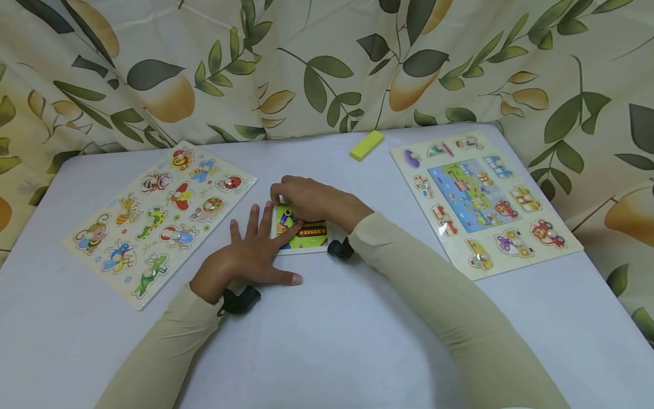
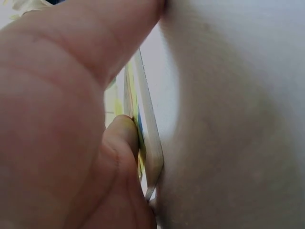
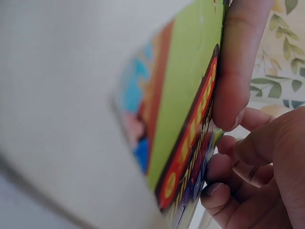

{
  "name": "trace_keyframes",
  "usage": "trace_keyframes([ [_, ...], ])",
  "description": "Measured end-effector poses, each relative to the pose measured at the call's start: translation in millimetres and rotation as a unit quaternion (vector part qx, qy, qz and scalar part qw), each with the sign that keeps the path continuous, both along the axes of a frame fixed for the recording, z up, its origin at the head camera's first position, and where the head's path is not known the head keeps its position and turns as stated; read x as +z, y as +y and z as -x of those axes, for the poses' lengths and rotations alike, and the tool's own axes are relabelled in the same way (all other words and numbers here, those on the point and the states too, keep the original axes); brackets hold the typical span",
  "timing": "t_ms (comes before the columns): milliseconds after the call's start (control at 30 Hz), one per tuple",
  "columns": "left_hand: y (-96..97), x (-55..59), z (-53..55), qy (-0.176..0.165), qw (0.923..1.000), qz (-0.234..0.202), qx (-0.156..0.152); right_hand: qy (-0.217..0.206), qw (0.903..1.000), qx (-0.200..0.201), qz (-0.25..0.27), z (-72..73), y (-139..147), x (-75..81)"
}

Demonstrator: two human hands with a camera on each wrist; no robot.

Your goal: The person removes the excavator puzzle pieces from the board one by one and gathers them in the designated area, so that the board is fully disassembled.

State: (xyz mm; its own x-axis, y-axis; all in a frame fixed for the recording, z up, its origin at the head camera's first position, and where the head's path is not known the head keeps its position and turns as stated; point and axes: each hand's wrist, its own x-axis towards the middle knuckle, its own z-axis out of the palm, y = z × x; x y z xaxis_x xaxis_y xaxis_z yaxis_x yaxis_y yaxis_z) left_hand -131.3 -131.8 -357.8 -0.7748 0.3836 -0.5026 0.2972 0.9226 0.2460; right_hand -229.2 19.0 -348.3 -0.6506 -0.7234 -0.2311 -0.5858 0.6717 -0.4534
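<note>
A small jigsaw puzzle (image 1: 311, 228) with a bright construction-vehicle picture and a pale border lies mid-table. My left hand (image 1: 250, 253) is spread beside its left edge, and the straight index finger rests across the picture. The left wrist view shows the puzzle's pale edge (image 2: 151, 138) beyond the thumb. Over the far left part of the puzzle, my right hand (image 1: 309, 197) has its fingers curled. In the right wrist view those fingers (image 3: 257, 148) pinch a small yellow-green puzzle piece (image 3: 218, 136) at the picture's surface, mostly hidden by the fingertips.
An insect peg board (image 1: 138, 232) lies at the left, and a vehicle peg board (image 1: 480, 204) at the right. Near the table's back edge is a yellow block (image 1: 367, 145). Behind the white-covered table (image 1: 306, 352) hangs a leaf-patterned curtain (image 1: 327, 68).
</note>
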Motion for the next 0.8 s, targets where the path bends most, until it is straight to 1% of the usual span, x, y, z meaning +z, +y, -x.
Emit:
trace_keyframes([
  [167, -0.1, -0.8, -0.1, 0.005, 1.0000, -0.004, 0.001, -0.009, 0.9999, -0.006, 0.009, 0.9, -0.4, 0.4],
  [400, -0.3, -1.5, 0.1, 0.008, 1.0000, -0.001, -0.004, -0.044, 0.9977, -0.028, 0.042, 3.2, 3.1, -1.4],
  [600, -0.4, -1.3, 0.1, 0.004, 1.0000, -0.003, -0.007, -0.041, 0.9971, -0.031, 0.056, 3.5, 5.6, -0.7],
  [800, 0.2, -1.8, 0.5, 0.005, 1.0000, 0.004, -0.003, -0.029, 0.9976, -0.019, 0.059, 2.9, 6.8, 0.4],
])
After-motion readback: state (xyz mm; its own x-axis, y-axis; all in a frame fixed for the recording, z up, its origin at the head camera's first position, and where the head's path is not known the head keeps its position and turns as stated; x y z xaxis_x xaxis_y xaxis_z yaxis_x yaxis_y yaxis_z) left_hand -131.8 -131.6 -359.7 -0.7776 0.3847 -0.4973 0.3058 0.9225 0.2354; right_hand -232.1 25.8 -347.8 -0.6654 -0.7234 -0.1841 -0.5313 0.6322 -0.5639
